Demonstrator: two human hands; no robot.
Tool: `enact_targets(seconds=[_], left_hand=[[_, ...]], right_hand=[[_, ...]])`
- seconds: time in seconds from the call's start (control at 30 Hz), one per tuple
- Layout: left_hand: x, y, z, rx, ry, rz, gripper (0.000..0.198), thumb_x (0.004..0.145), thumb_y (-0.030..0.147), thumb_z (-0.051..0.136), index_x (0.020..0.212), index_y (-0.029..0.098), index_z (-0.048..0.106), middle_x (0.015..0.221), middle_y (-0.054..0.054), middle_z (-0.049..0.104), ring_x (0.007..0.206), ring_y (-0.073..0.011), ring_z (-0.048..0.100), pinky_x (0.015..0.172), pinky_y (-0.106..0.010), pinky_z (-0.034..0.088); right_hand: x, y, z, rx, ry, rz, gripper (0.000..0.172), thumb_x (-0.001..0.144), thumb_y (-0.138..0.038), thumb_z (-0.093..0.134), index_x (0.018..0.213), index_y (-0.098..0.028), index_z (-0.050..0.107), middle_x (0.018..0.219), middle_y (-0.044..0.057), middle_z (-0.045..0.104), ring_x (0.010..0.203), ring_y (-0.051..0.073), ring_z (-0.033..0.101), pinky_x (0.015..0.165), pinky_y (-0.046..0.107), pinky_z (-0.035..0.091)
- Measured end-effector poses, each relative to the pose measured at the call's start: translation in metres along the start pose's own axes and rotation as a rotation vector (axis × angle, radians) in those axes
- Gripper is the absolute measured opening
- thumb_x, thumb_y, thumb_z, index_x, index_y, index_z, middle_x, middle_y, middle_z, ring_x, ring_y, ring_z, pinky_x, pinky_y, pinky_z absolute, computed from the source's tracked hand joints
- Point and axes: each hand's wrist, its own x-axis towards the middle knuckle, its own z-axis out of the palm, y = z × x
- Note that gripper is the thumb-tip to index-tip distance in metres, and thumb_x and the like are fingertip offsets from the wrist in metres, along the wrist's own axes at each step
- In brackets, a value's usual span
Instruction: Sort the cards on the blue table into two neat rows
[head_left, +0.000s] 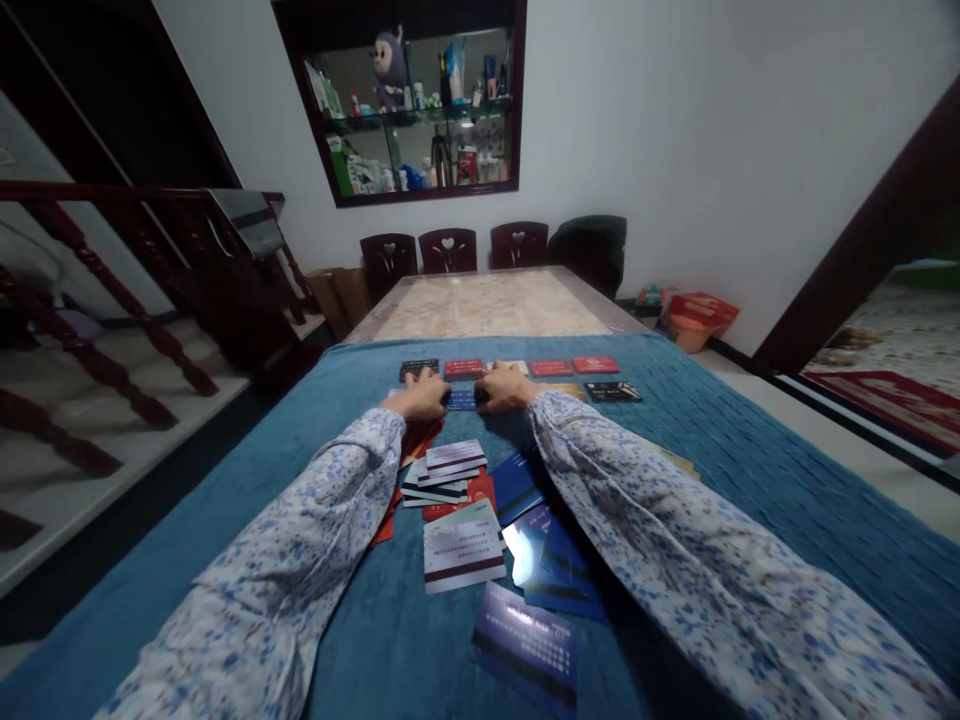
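Both my arms in flowered sleeves reach forward over a blue cloth (712, 450). My left hand (420, 396) and my right hand (504, 388) are closed, each pinching one end of a blue card (461, 400) that lies flat between them. Just beyond the hands runs a row of cards: a dark card (417, 367), red cards (463, 368) and more red cards (595, 364). A black card (613, 391) lies to the right. Between my forearms sits a loose heap of cards (457, 490), white, red and blue.
Past the cloth lies the bare marble tabletop (491, 305) with dark chairs (448, 248) at its far end. A wall shelf (420, 110) holds bottles and a toy. A wooden stair railing (112, 290) stands at left, a red box (697, 315) on the floor at right.
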Motion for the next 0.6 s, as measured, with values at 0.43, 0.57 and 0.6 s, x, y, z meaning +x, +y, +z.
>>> enact_targets(seconds=[0.43,0.57,0.6], left_hand=[[-0.017,0.015,-0.004,0.112,0.061,-0.021,0.039,0.078,0.013,0.058,0.115,0.021,0.069,0.13,-0.019,0.064,0.135,-0.0409,0.042,0.107,-0.069,0.032],[-0.029,0.02,-0.007,0.12,0.105,-0.008,0.038,0.082,0.013,0.056,0.117,0.019,0.068,0.135,-0.018,0.061,0.137,-0.0391,0.04,0.108,-0.067,0.032],[-0.032,0.021,-0.007,0.119,0.118,-0.011,0.037,0.082,0.013,0.055,0.117,0.019,0.068,0.136,-0.018,0.061,0.137,-0.0386,0.039,0.109,-0.067,0.032]], right_hand=[[-0.001,-0.002,-0.005,-0.015,-0.043,-0.014,0.043,0.087,-0.042,0.068,0.124,-0.023,0.075,0.137,0.015,0.067,0.129,0.039,0.05,0.099,0.049,0.043],[-0.003,-0.002,-0.004,-0.04,0.008,-0.026,0.046,0.087,-0.043,0.068,0.128,-0.023,0.073,0.138,0.018,0.064,0.129,0.04,0.048,0.099,0.053,0.043],[-0.004,-0.002,-0.004,-0.039,0.021,-0.033,0.045,0.087,-0.043,0.068,0.127,-0.023,0.073,0.139,0.018,0.064,0.129,0.04,0.047,0.098,0.054,0.043]])
